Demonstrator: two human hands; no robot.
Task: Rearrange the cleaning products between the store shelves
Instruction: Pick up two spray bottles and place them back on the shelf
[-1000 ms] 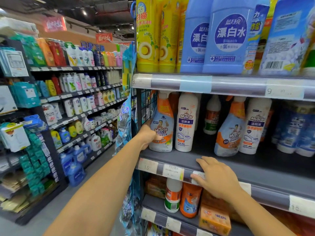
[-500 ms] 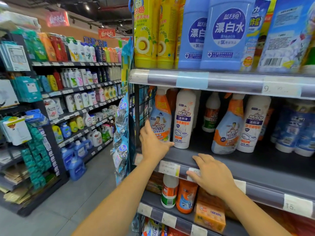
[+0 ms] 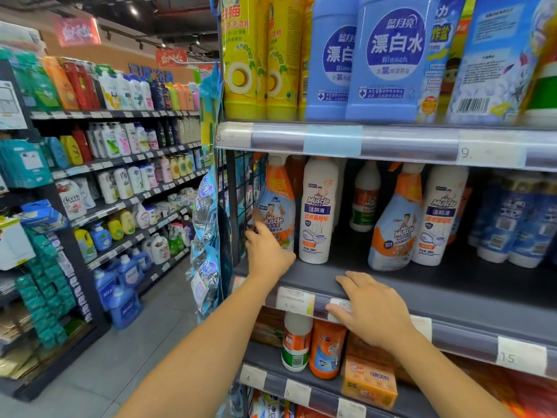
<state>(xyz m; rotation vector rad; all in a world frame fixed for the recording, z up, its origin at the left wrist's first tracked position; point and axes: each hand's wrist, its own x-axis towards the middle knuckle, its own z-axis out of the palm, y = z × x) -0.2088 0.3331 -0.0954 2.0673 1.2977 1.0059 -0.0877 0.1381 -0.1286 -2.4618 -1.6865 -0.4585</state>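
An orange-and-white Mr Muscle spray bottle [image 3: 275, 203] stands at the left end of the middle shelf [image 3: 470, 285], next to a white Mr Muscle bottle [image 3: 318, 209]. My left hand [image 3: 266, 254] covers the spray bottle's lower part. Its fingers reach round the bottle's left side and the thumb lies across the front. My right hand [image 3: 373, 309] rests flat on the shelf's front edge, with its fingers over the price rail. Another spray bottle [image 3: 394, 224] and white bottle [image 3: 440, 215] stand further right.
Yellow bottles [image 3: 241, 55] and blue bleach jugs [image 3: 388, 58] fill the top shelf. Blue rolls [image 3: 518, 218] stand at the middle shelf's right. The lower shelf holds a white bottle [image 3: 297, 342] and an orange box [image 3: 369, 381]. An aisle floor [image 3: 120, 357] and stocked shelves [image 3: 120, 164] lie left.
My left hand has slid from the spray bottle's left side to its lower front. My right hand stays on the shelf edge. The view has drifted slightly.
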